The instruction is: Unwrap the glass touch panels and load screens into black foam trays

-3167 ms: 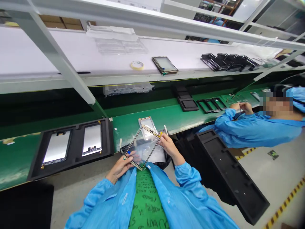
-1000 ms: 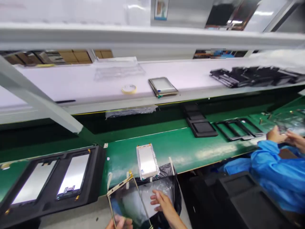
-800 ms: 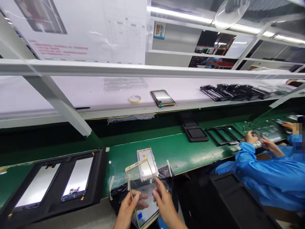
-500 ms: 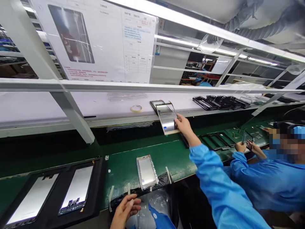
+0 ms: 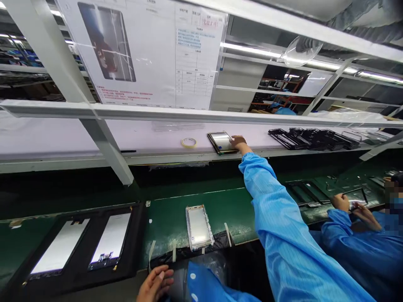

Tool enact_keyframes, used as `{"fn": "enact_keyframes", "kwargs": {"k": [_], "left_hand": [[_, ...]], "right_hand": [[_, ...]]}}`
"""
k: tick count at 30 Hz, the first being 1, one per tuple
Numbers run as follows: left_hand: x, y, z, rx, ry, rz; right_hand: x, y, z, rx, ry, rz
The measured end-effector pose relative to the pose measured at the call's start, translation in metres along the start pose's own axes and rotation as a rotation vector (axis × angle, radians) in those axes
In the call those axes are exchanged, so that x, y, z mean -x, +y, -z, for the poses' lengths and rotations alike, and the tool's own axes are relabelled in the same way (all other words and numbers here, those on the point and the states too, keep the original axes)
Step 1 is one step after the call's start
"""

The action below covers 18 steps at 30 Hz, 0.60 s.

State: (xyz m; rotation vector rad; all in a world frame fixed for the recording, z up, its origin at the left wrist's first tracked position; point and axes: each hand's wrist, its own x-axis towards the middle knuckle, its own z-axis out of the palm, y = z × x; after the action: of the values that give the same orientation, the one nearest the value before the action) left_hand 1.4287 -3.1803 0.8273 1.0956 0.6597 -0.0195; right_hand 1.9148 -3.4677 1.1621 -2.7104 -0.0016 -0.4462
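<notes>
My right hand (image 5: pixel 238 142) is stretched far out to the white shelf (image 5: pixel 47 140). Its fingers are closed on the right edge of a gold-rimmed glass panel (image 5: pixel 221 141), which lies on top of a small stack there. My left hand (image 5: pixel 155 285) stays low at the near edge of the green belt (image 5: pixel 170 209), fingers loosely apart, holding nothing, beside a black bag (image 5: pixel 217 243) taped to the belt. A wrapped screen module (image 5: pixel 199 226) lies on the belt just beyond it.
A black tray (image 5: pixel 138 239) with two screens sits on the left. A tape roll (image 5: pixel 189 142) and several black frames (image 5: pixel 311 138) lie on the shelf. A slanted white post (image 5: pixel 107 153) crosses left. A co-worker's hands (image 5: pixel 349 205) work at the right.
My hands held the glass panel low over the bag. My right hand then carried it up and forward alone and set it on the shelf stack; my left hand stayed at the bag.
</notes>
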Motion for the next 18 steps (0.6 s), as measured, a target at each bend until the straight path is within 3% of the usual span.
{"fn": "enact_keyframes", "kwargs": {"k": [3, 5, 6, 8, 10, 12, 14, 18], "left_hand": [[0.011, 0.014, -0.002, -0.021, -0.050, 0.026], [0.014, 0.022, -0.001, -0.029, -0.070, 0.020], [0.014, 0.023, -0.001, -0.031, -0.070, 0.017], [0.013, 0.023, 0.002, -0.032, -0.072, 0.016], [0.012, 0.019, 0.005, -0.038, -0.082, 0.022], [0.015, 0.015, 0.007, -0.046, -0.097, 0.026], [0.018, 0.013, 0.010, -0.050, -0.112, 0.028], [0.026, 0.012, 0.020, -0.045, -0.109, 0.025]], "right_hand": [[0.043, 0.012, -0.030, -0.100, 0.257, 0.178], [0.103, 0.024, -0.071, -0.254, 0.344, 0.416], [0.142, 0.031, -0.098, -0.320, 0.294, 0.525], [0.228, 0.046, -0.158, -0.353, 0.047, 0.649], [0.309, 0.060, -0.220, -0.242, -0.301, 0.639], [0.370, 0.071, -0.273, -0.052, -0.603, 0.592], [0.402, 0.077, -0.311, 0.119, -0.769, 0.587], [0.409, 0.078, -0.345, 0.276, -0.803, 0.665]]}}
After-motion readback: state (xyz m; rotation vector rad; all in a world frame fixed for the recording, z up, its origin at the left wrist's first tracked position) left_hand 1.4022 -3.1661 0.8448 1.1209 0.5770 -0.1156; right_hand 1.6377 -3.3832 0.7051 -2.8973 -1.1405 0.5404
